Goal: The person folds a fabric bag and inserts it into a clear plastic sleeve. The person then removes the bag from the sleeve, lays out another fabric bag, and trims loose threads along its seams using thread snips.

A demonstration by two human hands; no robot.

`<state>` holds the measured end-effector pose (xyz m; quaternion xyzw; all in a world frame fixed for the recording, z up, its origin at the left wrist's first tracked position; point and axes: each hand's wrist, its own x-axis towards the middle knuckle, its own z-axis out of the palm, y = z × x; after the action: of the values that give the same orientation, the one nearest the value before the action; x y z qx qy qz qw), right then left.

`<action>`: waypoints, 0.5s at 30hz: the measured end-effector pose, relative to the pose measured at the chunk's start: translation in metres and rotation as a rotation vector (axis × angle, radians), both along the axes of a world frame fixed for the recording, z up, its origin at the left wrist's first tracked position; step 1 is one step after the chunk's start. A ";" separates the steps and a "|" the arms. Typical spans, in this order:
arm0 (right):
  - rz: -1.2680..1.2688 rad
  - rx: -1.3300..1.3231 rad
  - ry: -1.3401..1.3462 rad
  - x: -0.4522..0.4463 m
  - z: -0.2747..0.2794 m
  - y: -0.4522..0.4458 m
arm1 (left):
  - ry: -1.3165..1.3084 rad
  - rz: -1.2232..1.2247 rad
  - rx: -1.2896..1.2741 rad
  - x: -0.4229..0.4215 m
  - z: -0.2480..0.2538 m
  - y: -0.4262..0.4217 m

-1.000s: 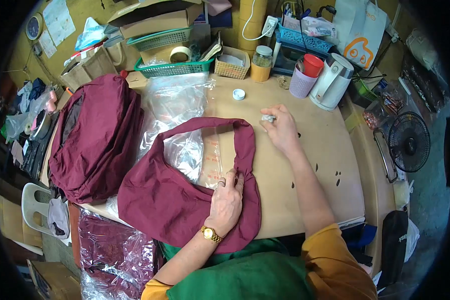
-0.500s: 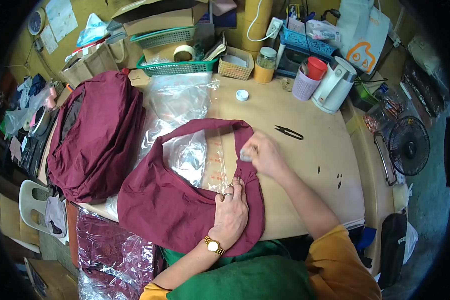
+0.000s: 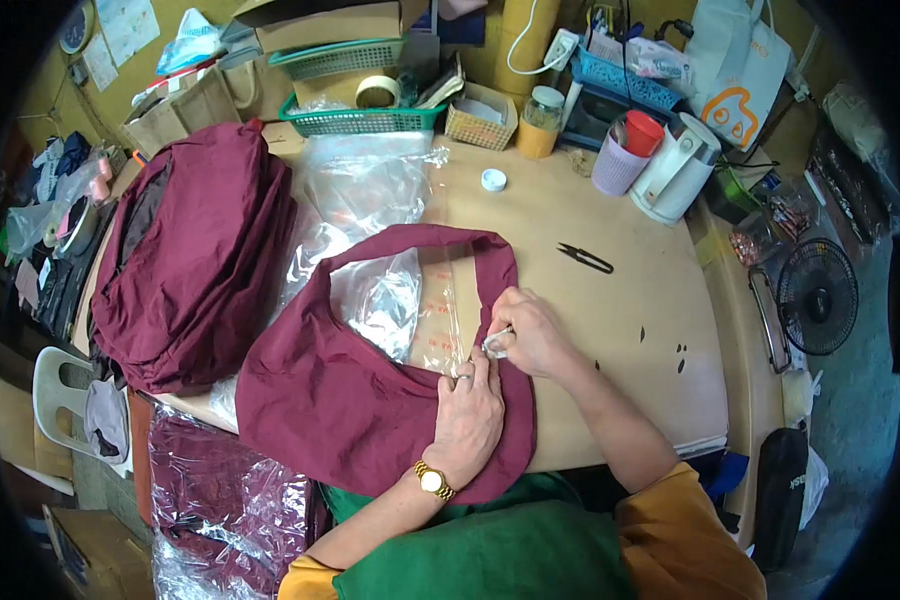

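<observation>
A maroon fabric shoulder bag (image 3: 360, 400) lies across the table's front edge, its strap looped away from me. My left hand (image 3: 467, 415), with a ring and a gold watch, rests on the bag's right side. Its fingertips grip the fabric where the strap joins the body; the thumb is hidden. Just beyond those fingertips, my right hand (image 3: 532, 333) is closed on a small white wad (image 3: 497, 344), like cloth or tissue. The wad is against the strap's lower right part. Its exact kind is unclear.
Stacked maroon bags (image 3: 195, 260) stand at left beside clear plastic sleeves (image 3: 365, 190). Black thread snips (image 3: 585, 258) and a white cap (image 3: 493, 180) lie farther back. An electric kettle (image 3: 676, 168) and a purple cup (image 3: 618, 166) stand back right. Plastic-wrapped maroon goods (image 3: 225, 480) sit below left.
My right hand has come down and toward me along the strap, bringing the white wad close to my left fingertips. My left hand stays on the bag. The view has shifted slightly.
</observation>
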<state>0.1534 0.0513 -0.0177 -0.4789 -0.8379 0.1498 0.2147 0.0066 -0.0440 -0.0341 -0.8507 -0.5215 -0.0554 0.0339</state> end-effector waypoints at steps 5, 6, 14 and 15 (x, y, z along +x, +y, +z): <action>-0.214 0.094 0.078 -0.009 -0.012 0.008 | -0.030 0.000 0.057 0.000 0.000 0.002; -0.213 0.098 0.079 -0.008 -0.011 0.010 | -0.030 0.001 0.062 0.000 0.002 0.002; -0.177 0.036 0.122 -0.006 -0.009 -0.013 | -0.051 0.014 0.056 -0.001 -0.002 0.003; -0.179 0.040 0.122 -0.007 -0.013 -0.010 | -0.051 0.012 0.060 -0.001 -0.001 0.003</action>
<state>0.1461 0.0414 -0.0308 -0.5375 -0.7799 0.1424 0.2874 0.0054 -0.0415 -0.0351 -0.8444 -0.5256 -0.0926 0.0462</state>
